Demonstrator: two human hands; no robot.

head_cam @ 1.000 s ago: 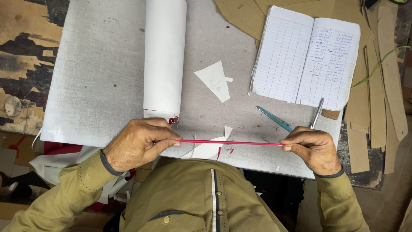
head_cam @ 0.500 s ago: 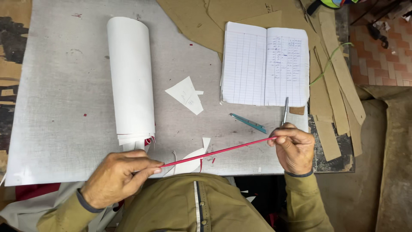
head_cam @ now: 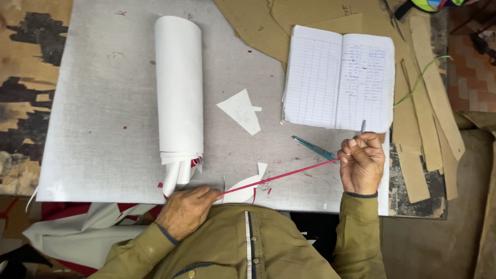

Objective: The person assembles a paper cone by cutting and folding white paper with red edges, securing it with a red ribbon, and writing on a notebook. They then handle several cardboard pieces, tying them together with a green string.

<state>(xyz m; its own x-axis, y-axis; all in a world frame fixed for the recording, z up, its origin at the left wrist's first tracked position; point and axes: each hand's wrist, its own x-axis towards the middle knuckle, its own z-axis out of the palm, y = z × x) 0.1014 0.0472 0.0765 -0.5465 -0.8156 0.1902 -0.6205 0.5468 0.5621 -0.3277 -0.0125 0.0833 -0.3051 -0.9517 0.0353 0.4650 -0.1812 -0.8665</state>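
A thin red strip point(head_cam: 281, 176) stretches taut and slanted between both hands over the grey board point(head_cam: 103, 113). My left hand point(head_cam: 187, 209) pinches its lower end at the board's near edge, just below the white roll of sheets point(head_cam: 178, 88). My right hand point(head_cam: 362, 163) grips the upper end, along with a thin grey tool whose tip pokes up past the fingers, just below the open lined notebook point(head_cam: 341, 77). A curved white scrap point(head_cam: 247, 186) lies under the strip.
A teal pen-like tool point(head_cam: 312, 147) lies left of my right hand. A small white paper cutout point(head_cam: 242, 111) rests mid-board. Brown cardboard pieces and strips point(head_cam: 429, 98) pile at the right, with a green cord. White and red fabric point(head_cam: 67, 227) hangs below the board's edge.
My right hand has risen toward the notebook, tilting the red strip from level to slanted. My left hand has slid down to the board's near edge.
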